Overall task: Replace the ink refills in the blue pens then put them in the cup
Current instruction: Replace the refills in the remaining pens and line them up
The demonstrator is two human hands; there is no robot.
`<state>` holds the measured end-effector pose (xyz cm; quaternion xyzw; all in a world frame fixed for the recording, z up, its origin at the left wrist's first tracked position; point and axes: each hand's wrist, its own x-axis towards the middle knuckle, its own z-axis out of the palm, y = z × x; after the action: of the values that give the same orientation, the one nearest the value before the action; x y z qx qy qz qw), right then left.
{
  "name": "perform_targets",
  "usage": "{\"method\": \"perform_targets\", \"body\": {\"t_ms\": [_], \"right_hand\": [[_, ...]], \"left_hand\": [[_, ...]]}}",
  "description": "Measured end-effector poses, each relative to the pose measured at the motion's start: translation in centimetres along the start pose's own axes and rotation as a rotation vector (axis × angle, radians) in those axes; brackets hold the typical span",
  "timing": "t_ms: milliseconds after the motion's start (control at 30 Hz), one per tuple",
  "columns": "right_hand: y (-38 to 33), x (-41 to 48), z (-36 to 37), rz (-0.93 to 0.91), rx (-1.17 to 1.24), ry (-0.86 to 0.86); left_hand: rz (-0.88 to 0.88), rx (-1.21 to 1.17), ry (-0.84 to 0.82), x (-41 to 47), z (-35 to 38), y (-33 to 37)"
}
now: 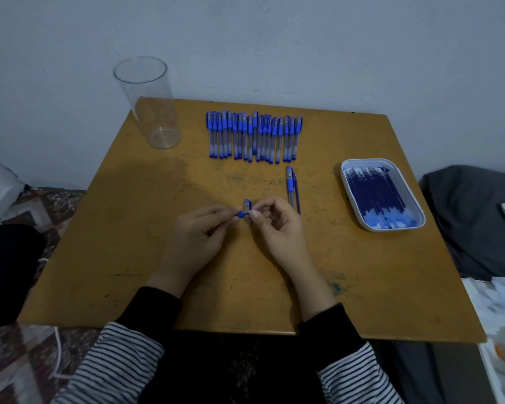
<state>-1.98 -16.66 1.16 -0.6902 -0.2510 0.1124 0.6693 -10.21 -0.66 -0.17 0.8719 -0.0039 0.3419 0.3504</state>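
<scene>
Pinching the blue end of one pen [241, 214] with the left hand [199, 231], thumb and fingertips closed on it. Pinching the other end with the right hand [277, 225], fingers curled. Held over the table [129, 258], left of the tray [370, 161] and nearer; long axis roughly left to right, blue end leftward.

Between hands and tray: one second pen [289, 185] and one loose refill [297, 196], side by side, long axes running near to far, cap at the far end.

Left of the tray and farther back: a row [254, 135] of about twenty pens, exact count unclear, parallel, caps far, tips near.

In the tray: many dark refills [376, 191], too many to count, lying lengthwise.

Far left of the tray, well apart: one clear cup [148, 103], upright.
</scene>
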Motion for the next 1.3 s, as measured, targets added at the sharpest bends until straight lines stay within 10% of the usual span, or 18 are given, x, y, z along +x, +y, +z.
{"method": "perform_targets", "body": {"t_ms": [867, 1300], "right_hand": [[-0.6, -0.1, -0.4, 0.057, 0.061, 0.148], [0.8, 0.4, 0.8, -0.127, -0.623, 0.161]], "left_hand": [[-0.040, 0.026, 0.051, -0.1, 0.1, -0.1], [-0.098, 0.050, 0.049, 0.1, -0.2, 0.1]]}}
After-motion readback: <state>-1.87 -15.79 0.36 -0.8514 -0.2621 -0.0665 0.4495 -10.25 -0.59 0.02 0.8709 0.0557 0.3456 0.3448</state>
